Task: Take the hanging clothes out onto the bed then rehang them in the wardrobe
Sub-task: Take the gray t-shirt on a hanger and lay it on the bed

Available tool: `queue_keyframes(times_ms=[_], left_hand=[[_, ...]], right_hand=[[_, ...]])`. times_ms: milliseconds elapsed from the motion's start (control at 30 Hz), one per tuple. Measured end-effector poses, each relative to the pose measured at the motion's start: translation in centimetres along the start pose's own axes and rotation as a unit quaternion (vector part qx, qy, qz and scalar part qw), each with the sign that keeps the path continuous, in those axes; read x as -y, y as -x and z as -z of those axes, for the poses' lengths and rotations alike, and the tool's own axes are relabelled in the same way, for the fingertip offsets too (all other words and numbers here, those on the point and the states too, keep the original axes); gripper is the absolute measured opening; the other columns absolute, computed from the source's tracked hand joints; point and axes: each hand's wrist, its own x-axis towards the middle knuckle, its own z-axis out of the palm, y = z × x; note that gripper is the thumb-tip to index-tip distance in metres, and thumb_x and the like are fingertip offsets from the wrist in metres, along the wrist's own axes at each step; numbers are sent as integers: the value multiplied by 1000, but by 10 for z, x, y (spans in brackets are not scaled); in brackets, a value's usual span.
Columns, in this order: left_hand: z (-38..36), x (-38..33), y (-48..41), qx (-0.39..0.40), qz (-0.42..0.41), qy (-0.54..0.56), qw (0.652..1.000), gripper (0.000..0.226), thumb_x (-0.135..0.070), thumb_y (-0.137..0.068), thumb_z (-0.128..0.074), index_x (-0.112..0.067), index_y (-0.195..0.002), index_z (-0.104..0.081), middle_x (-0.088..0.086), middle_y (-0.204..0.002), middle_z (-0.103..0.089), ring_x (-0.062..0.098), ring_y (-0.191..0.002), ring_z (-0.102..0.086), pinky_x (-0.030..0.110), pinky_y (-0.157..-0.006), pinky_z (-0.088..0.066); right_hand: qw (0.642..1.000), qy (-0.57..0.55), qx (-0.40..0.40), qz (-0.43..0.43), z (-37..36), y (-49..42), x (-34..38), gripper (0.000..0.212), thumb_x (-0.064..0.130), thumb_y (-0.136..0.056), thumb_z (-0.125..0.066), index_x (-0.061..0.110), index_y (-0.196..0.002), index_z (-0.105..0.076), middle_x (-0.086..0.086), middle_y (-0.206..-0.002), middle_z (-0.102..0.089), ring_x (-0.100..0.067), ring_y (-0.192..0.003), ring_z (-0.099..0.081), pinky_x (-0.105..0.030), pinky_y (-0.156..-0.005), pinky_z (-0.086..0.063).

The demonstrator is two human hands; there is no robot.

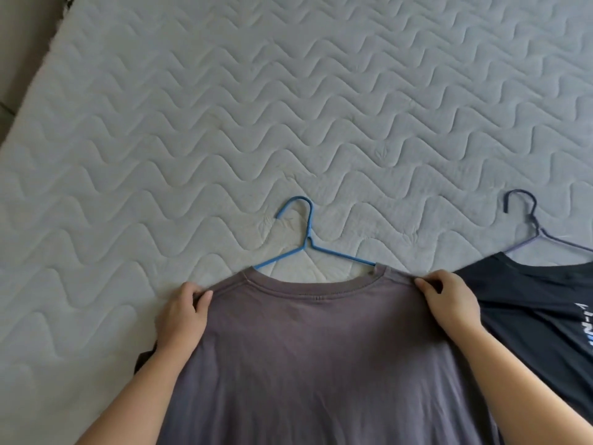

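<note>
Nearest you, the body of the crew-neck t-shirt of soft grey-brown cotton [314,348] spreads between your two forearms and runs out of the bottom of the view, so its hem is not shown. At its shoulders, your left hand [184,311] pinches the left shoulder seam, thumb curled over the cloth, and your right hand [449,300] pinches the right seam in the same way; both are clamped on fabric, holding the top edge taut. Just beyond the collar lies the thin bright-blue wire hanger [308,242], hook pointing away from you, both arms slipping under the neckline, though how far they reach inside you cannot tell. To your right, touching or overlapping the sleeve, a dark navy t-shirt with pale lettering [539,303] rests on its own dark wire hanger [529,226]. All of this sits on the white mattress quilted in wavy lines [288,107], which stretches far ahead. You seem to be at the bed stage, seating this shirt squarely on its hanger. The next move probably calls for settling each shoulder over a hanger arm, then freeing one hand to take the hook and lift without the shirt sliding off
</note>
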Motion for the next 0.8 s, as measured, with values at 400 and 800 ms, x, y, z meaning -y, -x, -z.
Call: queue_keyframes(times_ms=[400,800], left_hand=[[71,7,131,70,78,99,990,34,-12,-88,-55,2,-119,-53,21,-116,-58,34,-107,-56,39,-94,-42],[122,76,424,104,305,258,911,15,-8,-93,-44,-5,-90,-58,6,-69,-62,22,-60,-56,21,-53,-41]], right_hand=[[997,-20,67,24,41,134,-14,49,3,-85,-54,4,-133,-43,-16,-138,-39,-31,-128,-38,-39,-103,-34],[955,-126,159,-215,90,345,-133,33,9,-89,-51,-1,-120,-54,-15,-101,-62,-32,-95,-60,-36,-82,-42]])
